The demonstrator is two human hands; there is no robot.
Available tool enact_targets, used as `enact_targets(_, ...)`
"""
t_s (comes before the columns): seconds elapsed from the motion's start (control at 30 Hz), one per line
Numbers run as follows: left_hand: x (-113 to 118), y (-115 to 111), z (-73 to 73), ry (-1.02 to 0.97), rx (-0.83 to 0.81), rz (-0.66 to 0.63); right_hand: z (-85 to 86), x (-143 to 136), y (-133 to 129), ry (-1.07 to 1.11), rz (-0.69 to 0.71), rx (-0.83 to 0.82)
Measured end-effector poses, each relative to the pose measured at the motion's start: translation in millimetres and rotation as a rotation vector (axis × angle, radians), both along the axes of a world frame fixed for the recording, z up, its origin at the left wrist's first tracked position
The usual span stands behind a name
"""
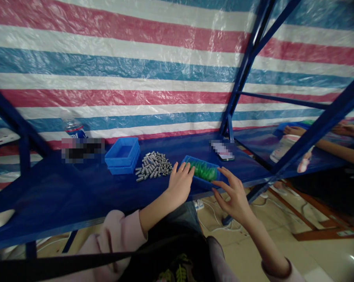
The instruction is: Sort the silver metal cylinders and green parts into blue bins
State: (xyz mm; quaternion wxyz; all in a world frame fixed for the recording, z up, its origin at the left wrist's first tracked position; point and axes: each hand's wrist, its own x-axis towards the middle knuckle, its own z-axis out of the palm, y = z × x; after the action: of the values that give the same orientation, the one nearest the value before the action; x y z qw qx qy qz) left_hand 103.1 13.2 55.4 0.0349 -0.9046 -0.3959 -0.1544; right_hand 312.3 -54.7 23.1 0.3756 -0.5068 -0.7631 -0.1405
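Blue plastic is forming the walls of a small tray [204,184], which is sitting near the front edge of a blue table [77,199] and carrying translucent green pieces [204,171]. A person is bringing both hands to it. The left hand [181,182] is reaching over the tray's left end with fingers extended; whether it is gripping the rim, one cannot tell. The right hand [234,196] is spreading its fingers loosely at the opposite end, unclenched, its exact contact with the edge being unclear.

Loose metal cylinders [155,165] are crowding the surface just left of the tray, leaving little room beside the left fingertips. Stacked blue boxes [122,170] are standing beyond the pile, while bare tabletop is stretching wide toward the left and along the front edge. Behind the tray, a phone [223,150] is lying near a slanting blue post [235,96]. Striped sheeting [129,70] is closing off the back.
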Motion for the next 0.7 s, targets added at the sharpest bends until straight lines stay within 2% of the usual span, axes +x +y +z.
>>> enact_targets(0.17, 8, 25, 2.5, -0.026, -0.066, 0.055, -4.3, -7, 14, -0.038, 0.139, -0.027)
enact_targets(0.33, 0, 42, 9.0, -0.041, -0.057, 0.058, -6.2, -4, 51, -0.077, 0.092, -0.006)
enact_targets(0.53, -32, 42, 38.8, -0.052, -0.008, 0.017, 2.5, -11, 85, -0.135, 0.007, -0.024)
enact_targets(0.7, -76, 34, 60.8, -0.016, 0.053, -0.005, 11.0, -16, 109, -0.211, -0.059, -0.066)
